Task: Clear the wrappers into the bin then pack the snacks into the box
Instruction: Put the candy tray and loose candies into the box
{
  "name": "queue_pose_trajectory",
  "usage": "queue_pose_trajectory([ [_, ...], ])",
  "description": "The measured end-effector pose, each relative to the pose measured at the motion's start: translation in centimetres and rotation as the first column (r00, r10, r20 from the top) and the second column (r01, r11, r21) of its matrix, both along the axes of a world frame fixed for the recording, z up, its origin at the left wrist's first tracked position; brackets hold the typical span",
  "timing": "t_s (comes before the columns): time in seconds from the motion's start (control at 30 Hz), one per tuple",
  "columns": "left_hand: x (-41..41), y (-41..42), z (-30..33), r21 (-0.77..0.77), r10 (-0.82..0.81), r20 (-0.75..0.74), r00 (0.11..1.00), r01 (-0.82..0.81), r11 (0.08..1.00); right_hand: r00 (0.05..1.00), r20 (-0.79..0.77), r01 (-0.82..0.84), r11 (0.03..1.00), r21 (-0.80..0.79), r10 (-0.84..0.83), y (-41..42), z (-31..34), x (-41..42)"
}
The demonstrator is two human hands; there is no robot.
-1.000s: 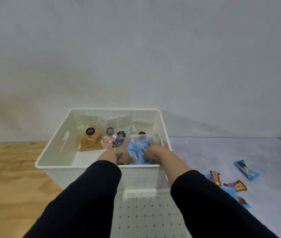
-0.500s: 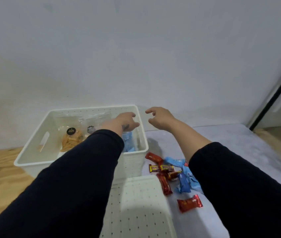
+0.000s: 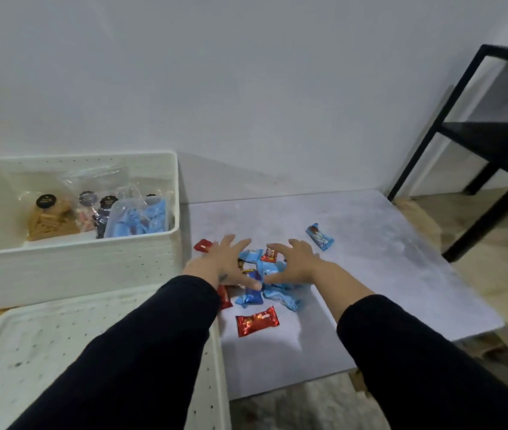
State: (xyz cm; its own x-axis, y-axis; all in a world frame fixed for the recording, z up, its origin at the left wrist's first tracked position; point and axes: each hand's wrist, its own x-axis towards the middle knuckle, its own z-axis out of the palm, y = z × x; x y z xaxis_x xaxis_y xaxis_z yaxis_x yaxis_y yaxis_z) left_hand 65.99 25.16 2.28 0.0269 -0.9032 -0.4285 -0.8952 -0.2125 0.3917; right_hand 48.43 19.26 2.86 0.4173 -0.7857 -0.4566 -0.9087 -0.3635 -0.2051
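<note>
A pile of small red and blue snack packets (image 3: pixel 262 274) lies on the grey mat (image 3: pixel 370 259). My left hand (image 3: pixel 224 265) and my right hand (image 3: pixel 296 262) rest on either side of the pile, fingers spread and touching it. One red packet (image 3: pixel 257 321) lies nearer to me, another red one (image 3: pixel 203 245) by the box, and a blue one (image 3: pixel 319 236) apart at the right. The white perforated box (image 3: pixel 91 265) at the left holds clear bags of biscuits, sweets and blue packets (image 3: pixel 138 218).
The white perforated lid (image 3: pixel 60 352) lies flat in front of the box, under my left arm. A black metal shelf frame (image 3: pixel 479 144) stands at the far right. A white wall runs behind. Wooden floor shows left of the box and around the mat.
Both hands left the box after putting the bag of blue packets in, swung right and came down onto the packet pile on the mat. The view turned right.
</note>
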Motion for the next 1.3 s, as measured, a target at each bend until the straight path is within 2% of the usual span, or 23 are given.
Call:
queue_pose_trajectory([
  [0.13,-0.1,1.4,-4.0,0.036,-0.051,0.171,0.984,0.045,0.998,0.979,-0.081,-0.197,0.974,-0.115,0.189,-0.1,-4.4,-2.9],
  [0.27,1.4,-0.1,-6.2,-0.04,-0.101,0.329,0.939,0.121,0.992,0.949,-0.023,-0.31,0.913,-0.266,0.316,-1.8,-7.7,-3.5],
  [0.33,1.8,-1.0,-7.6,-0.088,-0.121,0.35,0.929,0.161,0.983,0.935,-0.01,-0.342,0.889,-0.305,0.356,-2.5,-9.3,-3.3],
  [0.43,1.3,-1.9,-9.7,-0.177,-0.137,0.373,0.918,0.215,0.96,0.935,0.046,-0.302,0.859,-0.413,0.35,-3.0,-11.6,-3.1],
  [0.57,-0.5,-2.6,-10.5,-0.324,-0.122,0.435,0.892,0.281,0.903,0.958,0.122,-0.131,0.772,-0.622,0.261,-3.7,-12.6,-3.2],
  [0.77,-2.1,-3.4,-10.0,-0.33,-0.098,0.34,0.935,0.216,0.919,0.966,0.175,-0.037,0.776,-0.63,0.188,-4.3,-12.3,-3.8],
  [0.93,-2.2,-3.9,-8.8,-0.408,-0.018,0.213,0.977,0.105,0.907,0.955,0.276,0.063,0.833,-0.549,0.11,-5.2,-10.8,-4.1],
  [1.13,-2.1,-5.3,-3.9,-0.51,0.086,0.103,0.991,-0.022,0.86,0.859,0.512,0.252,0.857,-0.45,0.016,-6.6,-4.8,-3.0],
  [1.3,-0.6,-4.6,2.7,-0.641,0.181,0.015,0.983,-0.129,0.757,0.742,0.666,0.285,0.868,-0.407,0.069,-7.0,2.0,-0.7],
])
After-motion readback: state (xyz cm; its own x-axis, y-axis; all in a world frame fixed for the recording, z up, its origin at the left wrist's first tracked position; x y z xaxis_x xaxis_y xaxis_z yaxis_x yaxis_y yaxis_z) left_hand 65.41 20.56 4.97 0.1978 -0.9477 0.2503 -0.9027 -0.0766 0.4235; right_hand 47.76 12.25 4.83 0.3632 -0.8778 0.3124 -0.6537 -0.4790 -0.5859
